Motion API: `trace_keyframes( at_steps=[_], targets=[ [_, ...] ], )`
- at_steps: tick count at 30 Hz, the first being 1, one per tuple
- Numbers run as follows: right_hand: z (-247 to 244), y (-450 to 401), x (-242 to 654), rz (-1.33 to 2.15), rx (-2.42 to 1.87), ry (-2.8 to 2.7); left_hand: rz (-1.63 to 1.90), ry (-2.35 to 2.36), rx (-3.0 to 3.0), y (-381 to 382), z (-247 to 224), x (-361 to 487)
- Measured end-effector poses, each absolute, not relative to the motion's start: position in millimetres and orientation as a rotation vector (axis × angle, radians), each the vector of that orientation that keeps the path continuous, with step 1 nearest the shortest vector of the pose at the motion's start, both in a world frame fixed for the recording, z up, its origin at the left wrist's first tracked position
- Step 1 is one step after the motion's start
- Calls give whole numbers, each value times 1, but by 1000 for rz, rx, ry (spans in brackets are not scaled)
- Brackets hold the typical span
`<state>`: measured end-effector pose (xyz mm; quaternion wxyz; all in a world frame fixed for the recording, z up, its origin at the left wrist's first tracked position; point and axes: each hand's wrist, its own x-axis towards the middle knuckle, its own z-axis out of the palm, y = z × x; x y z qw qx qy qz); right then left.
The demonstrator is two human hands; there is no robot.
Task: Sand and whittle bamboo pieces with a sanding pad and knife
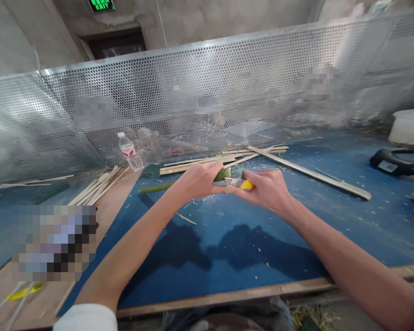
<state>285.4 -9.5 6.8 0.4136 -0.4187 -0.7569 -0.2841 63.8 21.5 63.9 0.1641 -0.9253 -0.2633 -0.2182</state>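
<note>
My left hand (202, 178) is closed around a green bamboo piece (157, 187), whose long end points left and whose pale, split end shows just past my fingers. My right hand (267, 187) grips a knife with a yellow handle (247, 185). Its blade (232, 182) lies at the bamboo's pale end, between my two hands. My left fingertips nearly meet my right thumb there. Behind my hands, pale bamboo strips (193, 164) lie in a loose pile on the blue work surface (210, 276).
A long strip (313, 175) slants toward the right. A water bottle (130, 151) stands at the back left, beside more strips (98, 186). A perforated metal screen (179, 92) runs along the back. At the right are a black device (389, 162) and a white tub (410, 128).
</note>
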Motion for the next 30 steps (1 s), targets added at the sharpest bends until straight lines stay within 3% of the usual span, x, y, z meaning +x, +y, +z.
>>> trace_keyframes(
  at_steps=[30],
  targets=[
    [3,-9,280,-530,-1199,-1881,-632,-635,-2638,25,59,63]
  ],
)
